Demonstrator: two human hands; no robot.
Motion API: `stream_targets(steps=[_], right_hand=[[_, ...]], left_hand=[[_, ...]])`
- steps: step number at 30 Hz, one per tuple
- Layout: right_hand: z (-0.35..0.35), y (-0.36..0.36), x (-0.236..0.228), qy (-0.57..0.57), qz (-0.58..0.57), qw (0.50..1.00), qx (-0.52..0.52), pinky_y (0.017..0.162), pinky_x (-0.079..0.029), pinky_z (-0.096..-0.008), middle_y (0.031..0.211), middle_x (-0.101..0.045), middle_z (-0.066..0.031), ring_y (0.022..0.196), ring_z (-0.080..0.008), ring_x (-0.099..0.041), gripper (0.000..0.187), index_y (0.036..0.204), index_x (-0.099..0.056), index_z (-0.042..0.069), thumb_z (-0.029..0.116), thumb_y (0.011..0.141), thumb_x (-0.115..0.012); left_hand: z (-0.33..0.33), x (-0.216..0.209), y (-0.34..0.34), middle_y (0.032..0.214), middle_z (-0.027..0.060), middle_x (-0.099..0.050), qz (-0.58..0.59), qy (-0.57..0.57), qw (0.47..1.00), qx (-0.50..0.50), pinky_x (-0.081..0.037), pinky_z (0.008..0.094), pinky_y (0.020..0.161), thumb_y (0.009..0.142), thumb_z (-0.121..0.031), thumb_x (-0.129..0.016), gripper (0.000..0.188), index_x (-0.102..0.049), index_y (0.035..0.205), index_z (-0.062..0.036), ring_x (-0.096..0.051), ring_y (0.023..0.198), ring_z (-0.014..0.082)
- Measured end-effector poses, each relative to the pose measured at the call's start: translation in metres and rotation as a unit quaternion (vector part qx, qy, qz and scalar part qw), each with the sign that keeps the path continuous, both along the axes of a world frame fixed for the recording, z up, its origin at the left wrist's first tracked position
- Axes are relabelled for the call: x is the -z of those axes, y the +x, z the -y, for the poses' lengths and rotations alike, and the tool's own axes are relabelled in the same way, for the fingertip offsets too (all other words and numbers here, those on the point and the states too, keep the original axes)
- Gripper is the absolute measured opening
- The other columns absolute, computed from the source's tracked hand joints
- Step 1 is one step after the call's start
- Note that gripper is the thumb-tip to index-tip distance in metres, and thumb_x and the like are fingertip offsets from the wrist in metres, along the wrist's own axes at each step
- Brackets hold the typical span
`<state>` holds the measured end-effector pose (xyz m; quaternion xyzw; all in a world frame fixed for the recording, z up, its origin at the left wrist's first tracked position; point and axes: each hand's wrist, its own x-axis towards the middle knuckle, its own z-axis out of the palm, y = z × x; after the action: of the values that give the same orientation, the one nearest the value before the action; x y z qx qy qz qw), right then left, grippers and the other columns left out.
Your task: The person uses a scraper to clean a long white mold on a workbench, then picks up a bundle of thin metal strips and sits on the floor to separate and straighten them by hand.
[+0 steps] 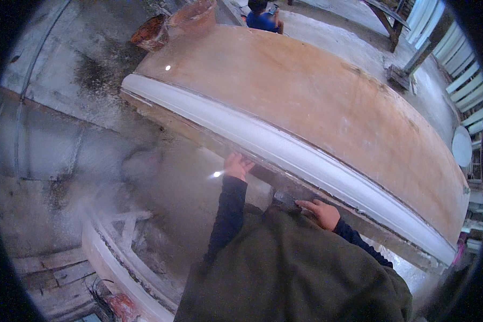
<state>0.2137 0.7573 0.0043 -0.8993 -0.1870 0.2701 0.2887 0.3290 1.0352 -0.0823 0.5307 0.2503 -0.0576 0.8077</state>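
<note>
A long white plaster moulding [284,142] lies along the near edge of a large tan worktable [327,102]. At the table's near side, below the moulding, my left hand [237,165] rests with its fingers laid against the edge, holding nothing that I can see. Farther right, my right hand [321,212] is closed on a flat grey scraper [285,199], its index finger stretched along it. The scraper is close to the table's side; its handle is hidden in the hand.
Two crusted reddish tubs [150,32] stand at the table's far left corner. A curved white piece [112,263] leans at lower left beside wooden planks [64,276]. Beyond the table sits a person in blue [264,20]. A white round disc [461,146] stands at far right.
</note>
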Motion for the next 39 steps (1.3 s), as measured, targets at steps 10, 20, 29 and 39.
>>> stream_targets(steps=[10,20,29,39], right_hand=[[-0.029,-0.004,0.019,0.282,-0.088,0.89,0.347,0.049,-0.041,-0.0199,0.068,-0.054,-0.0023,0.054,-0.0058,-0.048,0.025,0.104,-0.051,0.006,0.017,0.082,-0.051],[-0.042,0.009,0.049,0.226,0.041,0.924,0.305,0.044,-0.036,-0.0187,0.067,-0.055,-0.0015,0.051,-0.0051,-0.046,0.022,0.1,-0.056,0.004,0.017,0.082,-0.052],[-0.086,0.021,0.034,0.238,0.02,0.913,0.33,0.045,-0.036,-0.0189,0.062,-0.052,-0.0001,0.049,-0.0046,-0.044,0.023,0.099,-0.056,0.002,0.018,0.083,-0.051],[-0.11,0.038,0.013,0.254,-0.071,0.895,0.36,0.041,-0.033,-0.0173,0.059,-0.048,0.0018,0.047,-0.0037,-0.041,0.022,0.099,-0.055,0.001,0.015,0.082,-0.05]], left_hand=[[-0.023,-0.037,0.008,0.084,0.0139,-0.048,0.009,-0.128,0.99,0.059,-0.051,0.0381,0.066,0.082,-0.007,-0.04,0.014,-0.04,0.093,0.0002,-0.056,0.074,0.0289],[-0.034,-0.01,0.015,0.087,0.0166,-0.05,0.171,0.111,0.957,0.204,-0.05,0.0359,0.069,0.084,-0.014,-0.042,0.02,-0.04,0.094,0.0027,-0.057,0.08,0.0279],[-0.047,0.005,0.025,0.087,0.0142,-0.056,0.093,-0.024,0.976,0.194,-0.041,0.0303,0.078,0.084,-0.019,-0.043,0.027,-0.046,0.1,0.0025,-0.057,0.083,0.0223],[-0.055,0.008,0.027,0.084,0.0059,-0.058,0.045,-0.143,0.979,0.139,-0.038,0.0252,0.076,0.083,-0.019,-0.046,0.026,-0.058,0.089,0.0032,-0.052,0.084,0.0129]])
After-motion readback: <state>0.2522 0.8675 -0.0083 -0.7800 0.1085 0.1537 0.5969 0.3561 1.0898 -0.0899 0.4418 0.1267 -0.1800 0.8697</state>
